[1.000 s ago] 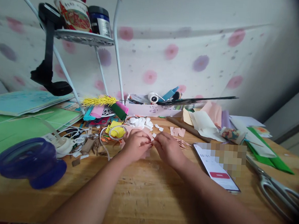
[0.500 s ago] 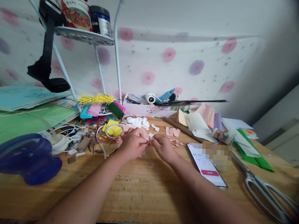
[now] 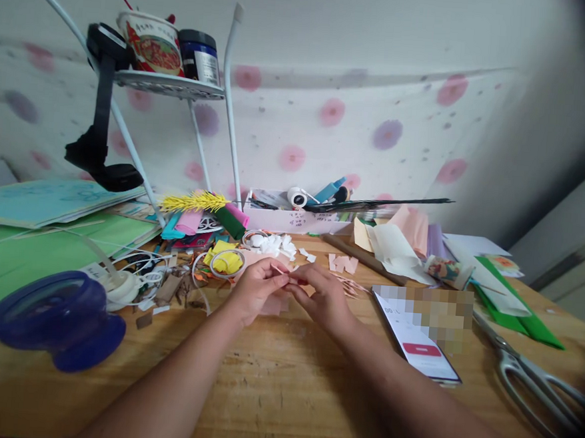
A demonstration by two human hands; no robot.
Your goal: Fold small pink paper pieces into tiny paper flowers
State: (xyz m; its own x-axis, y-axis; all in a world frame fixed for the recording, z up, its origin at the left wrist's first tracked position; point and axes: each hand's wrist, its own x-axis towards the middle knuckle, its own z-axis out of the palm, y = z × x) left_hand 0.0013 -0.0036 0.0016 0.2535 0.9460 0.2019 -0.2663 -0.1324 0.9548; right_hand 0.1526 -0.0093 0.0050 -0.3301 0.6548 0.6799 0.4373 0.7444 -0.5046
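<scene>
Both hands are meeting over the middle of the wooden table (image 3: 271,384). The left hand (image 3: 255,290) and the right hand (image 3: 320,294) are pinching a thin pink strip (image 3: 279,270) between their fingertips, just above a pink paper sheet (image 3: 272,303). A phone (image 3: 422,338) is lying to the right, scissors (image 3: 536,386) farther right. A blue spool (image 3: 58,316) is sitting near left, with yellow paper (image 3: 225,260) and white scraps (image 3: 273,244) lying beyond the hands.

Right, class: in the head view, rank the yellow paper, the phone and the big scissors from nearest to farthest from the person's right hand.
1. Yellow paper, just left of the right hand, past the left hand.
2. Phone, to its right on the table.
3. Scissors, far right, near the table edge.
</scene>
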